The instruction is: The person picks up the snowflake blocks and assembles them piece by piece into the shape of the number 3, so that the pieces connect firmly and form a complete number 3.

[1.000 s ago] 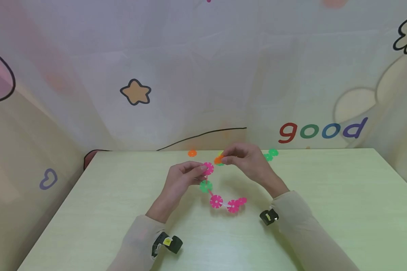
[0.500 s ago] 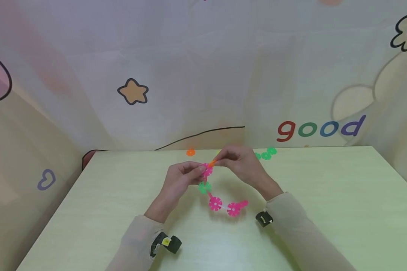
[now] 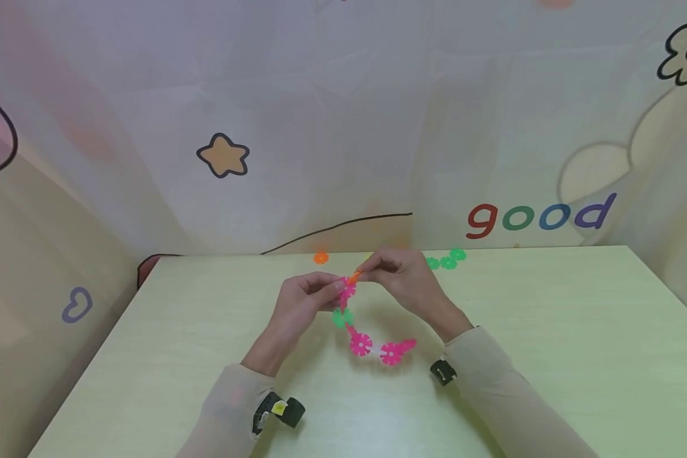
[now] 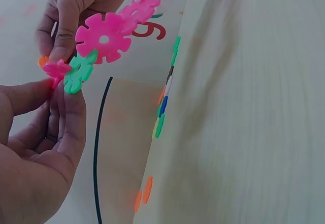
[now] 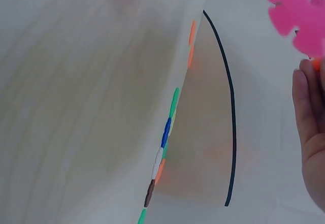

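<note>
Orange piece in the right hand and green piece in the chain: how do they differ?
The orange piece is pinched by the right hand; the green piece sits between pink pieces. In the left wrist view, the orange piece is mostly hidden; the green piece shows its notches. Each is next to a pink piece.

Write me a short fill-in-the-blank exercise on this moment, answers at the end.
The right hand pinches a piece coloured ____.
The thumb of the left hand touches a chain disc coloured ____.
In the head view, the far discs right of the right hand are ____.
The printed word on the backdrop reads ____.

Missing words: orange; pink; green; good.
</note>
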### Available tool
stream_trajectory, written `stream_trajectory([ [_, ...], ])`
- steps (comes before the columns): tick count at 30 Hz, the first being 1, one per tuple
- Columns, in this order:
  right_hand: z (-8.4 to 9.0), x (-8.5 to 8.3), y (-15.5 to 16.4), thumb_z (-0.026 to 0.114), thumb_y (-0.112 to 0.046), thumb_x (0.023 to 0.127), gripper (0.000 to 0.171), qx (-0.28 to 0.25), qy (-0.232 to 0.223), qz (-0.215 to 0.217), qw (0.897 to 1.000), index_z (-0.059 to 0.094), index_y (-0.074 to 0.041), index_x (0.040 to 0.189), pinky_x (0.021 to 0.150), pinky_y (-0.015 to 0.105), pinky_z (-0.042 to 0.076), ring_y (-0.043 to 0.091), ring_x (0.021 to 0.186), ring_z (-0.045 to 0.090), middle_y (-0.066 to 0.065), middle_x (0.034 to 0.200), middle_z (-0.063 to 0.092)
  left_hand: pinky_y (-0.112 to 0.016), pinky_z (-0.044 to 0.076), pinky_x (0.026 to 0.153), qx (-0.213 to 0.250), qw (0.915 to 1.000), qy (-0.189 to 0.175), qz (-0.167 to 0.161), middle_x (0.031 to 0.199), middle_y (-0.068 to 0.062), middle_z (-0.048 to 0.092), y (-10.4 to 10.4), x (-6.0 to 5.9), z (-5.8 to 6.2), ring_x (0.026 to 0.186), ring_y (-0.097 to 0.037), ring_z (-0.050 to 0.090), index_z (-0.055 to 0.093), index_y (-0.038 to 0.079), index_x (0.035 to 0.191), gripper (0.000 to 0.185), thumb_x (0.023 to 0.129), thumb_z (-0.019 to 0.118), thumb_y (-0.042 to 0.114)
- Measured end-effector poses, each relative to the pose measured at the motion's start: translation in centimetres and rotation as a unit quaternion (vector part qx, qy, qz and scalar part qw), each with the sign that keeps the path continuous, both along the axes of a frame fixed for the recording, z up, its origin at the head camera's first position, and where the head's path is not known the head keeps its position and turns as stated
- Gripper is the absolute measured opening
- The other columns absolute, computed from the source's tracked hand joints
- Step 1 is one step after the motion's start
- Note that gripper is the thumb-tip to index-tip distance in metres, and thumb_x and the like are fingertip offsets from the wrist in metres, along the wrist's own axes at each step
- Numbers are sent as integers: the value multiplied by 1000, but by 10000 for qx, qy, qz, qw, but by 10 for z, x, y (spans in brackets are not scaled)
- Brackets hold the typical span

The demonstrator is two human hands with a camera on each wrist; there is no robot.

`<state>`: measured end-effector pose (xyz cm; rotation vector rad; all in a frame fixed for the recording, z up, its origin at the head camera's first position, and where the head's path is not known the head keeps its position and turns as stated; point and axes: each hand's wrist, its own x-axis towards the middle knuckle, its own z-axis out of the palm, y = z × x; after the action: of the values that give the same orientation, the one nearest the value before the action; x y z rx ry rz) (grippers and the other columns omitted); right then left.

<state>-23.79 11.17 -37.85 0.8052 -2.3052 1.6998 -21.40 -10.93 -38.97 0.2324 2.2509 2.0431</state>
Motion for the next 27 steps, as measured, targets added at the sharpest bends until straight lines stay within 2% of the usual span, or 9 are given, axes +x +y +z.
stream_trajectory([
  [9, 0, -3, 5, 78, 6, 92, 15, 75, 84, 457, 9989, 80, -1, 105, 88, 33, 62, 18, 90, 76, 11, 96, 78, -34, 63, 88, 210, 9994, -73, -282, 98, -11, 73, -1, -1, -5, 86, -20, 73, 75, -3, 115, 21, 102, 73, 13],
  [18, 4, -4, 6, 77, 6, 93, 17, 263, 17, 582, 9980, 81, -3, 107, 89, 33, 62, 18, 92, 75, 3, 98, 79, -38, 62, 92, 244, 9977, -2, -626, 108, -13, 74, -1, 0, -4, 93, -28, 76, 74, -3, 118, 21, 103, 73, 12],
  [27, 8, 1, 7, 78, 1, 95, 16, 430, -14, 532, 9977, 81, -6, 109, 88, 32, 61, 18, 94, 75, 1, 101, 78, -38, 63, 91, 184, 9982, 20, -576, 106, -13, 75, 1, 1, -3, 91, -25, 76, 74, -4, 115, 19, 102, 72, 10],
])
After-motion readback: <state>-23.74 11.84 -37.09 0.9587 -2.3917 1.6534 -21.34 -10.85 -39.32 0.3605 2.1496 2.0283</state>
